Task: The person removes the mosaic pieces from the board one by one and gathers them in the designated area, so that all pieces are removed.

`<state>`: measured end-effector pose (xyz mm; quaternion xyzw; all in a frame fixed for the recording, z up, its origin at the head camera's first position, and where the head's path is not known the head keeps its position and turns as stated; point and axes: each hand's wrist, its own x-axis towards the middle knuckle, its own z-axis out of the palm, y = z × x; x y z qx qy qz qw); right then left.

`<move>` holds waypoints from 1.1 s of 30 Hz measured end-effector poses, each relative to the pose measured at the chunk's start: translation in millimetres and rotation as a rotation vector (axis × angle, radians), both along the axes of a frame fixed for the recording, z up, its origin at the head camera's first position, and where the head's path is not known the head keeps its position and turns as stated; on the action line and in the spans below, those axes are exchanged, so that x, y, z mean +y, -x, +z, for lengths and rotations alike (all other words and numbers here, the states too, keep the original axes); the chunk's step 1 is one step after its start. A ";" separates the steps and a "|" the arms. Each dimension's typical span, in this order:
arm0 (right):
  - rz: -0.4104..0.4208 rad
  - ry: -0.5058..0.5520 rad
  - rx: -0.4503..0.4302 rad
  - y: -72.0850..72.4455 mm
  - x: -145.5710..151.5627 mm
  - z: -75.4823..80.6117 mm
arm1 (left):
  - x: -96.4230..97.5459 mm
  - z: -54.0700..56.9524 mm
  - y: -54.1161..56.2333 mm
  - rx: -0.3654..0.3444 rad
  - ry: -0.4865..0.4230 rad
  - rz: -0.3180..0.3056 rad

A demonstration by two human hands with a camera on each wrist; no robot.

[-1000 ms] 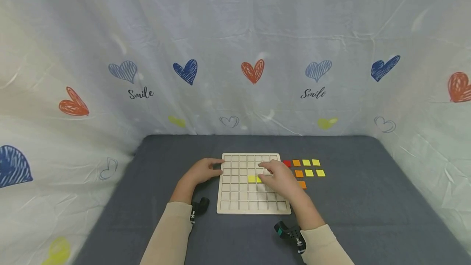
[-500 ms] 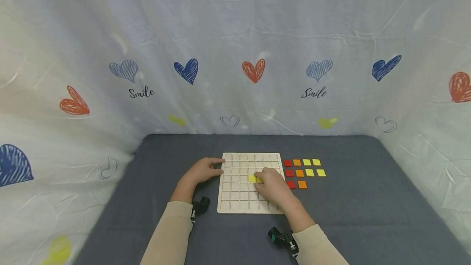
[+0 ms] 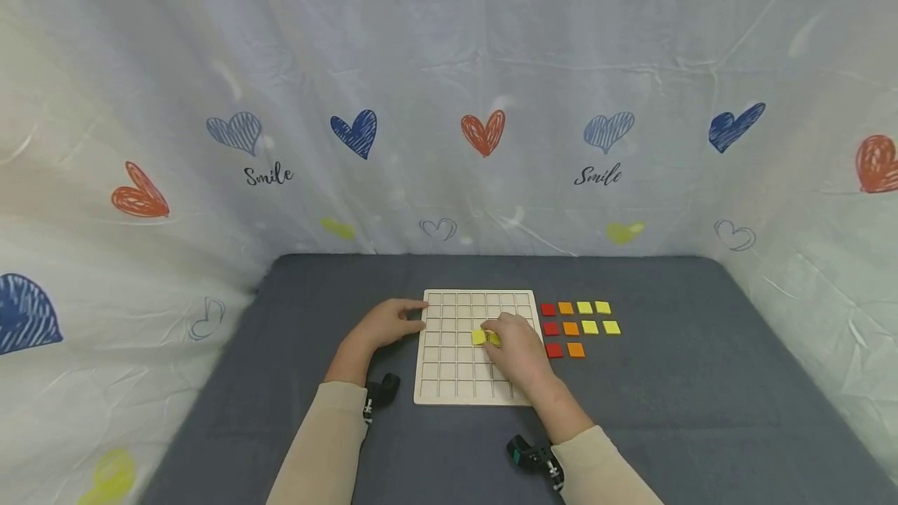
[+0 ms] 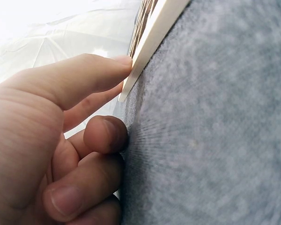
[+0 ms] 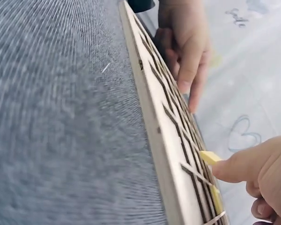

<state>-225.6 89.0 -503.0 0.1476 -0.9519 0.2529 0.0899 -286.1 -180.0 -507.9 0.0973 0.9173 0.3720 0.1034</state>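
My right hand [image 3: 517, 349] is over the middle of the wooden grid board [image 3: 440, 372], pinching a yellow square tile [image 3: 479, 337]. In the right wrist view this tile [image 5: 209, 157] is tilted up at the thumb tip. A second yellow tile [image 5: 217, 199] lies in the board close beside it, partly covered by my fingers in the head view. At the board's left edge, my left hand [image 3: 382, 325] touches the rim with thumb and index finger extended. The left wrist view shows its other fingers [image 4: 84, 187] curled below the board edge [image 4: 152, 42].
Right of the board, loose tiles lie in rows: red [image 3: 550, 329], orange [image 3: 570, 328] and yellow [image 3: 589, 327]. A dark grey cloth [image 3: 673, 380] covers the table. Behind it hangs a pale curtain [image 3: 421, 37] with printed hearts.
My right hand has moved left and closed its fingers on a yellow tile, which is now slightly lifted and tilted. The red tiles have come into view. My left hand stays at the edge.
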 end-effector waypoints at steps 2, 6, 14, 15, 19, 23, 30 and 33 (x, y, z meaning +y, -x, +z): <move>-0.004 -0.010 0.023 -0.8 -0.5 2.5 | 0.2 0.0 0.1 -0.001 -0.002 0.004; -0.005 0.022 0.040 -4.2 0.4 13.1 | 0.1 -0.2 0.4 -0.010 0.000 0.010; 0.006 0.172 0.023 -10.5 9.7 41.4 | -0.2 0.5 0.7 -0.006 0.006 0.012; 0.005 0.186 0.017 -11.0 12.0 44.1 | -0.3 0.8 0.7 -0.007 0.007 0.012; 0.006 0.261 -0.010 -13.0 23.1 54.0 | -0.8 0.2 0.7 -0.006 0.011 0.011; -0.003 0.321 -0.028 -13.0 36.5 60.3 | -1.2 -1.5 1.1 -0.006 0.004 0.013; -0.069 0.357 -0.037 -10.1 59.4 68.1 | -1.3 -3.4 2.2 -0.003 -0.001 0.017; -0.093 0.361 -0.035 -9.3 70.2 70.4 | -1.5 -3.1 2.4 -0.002 -0.002 0.013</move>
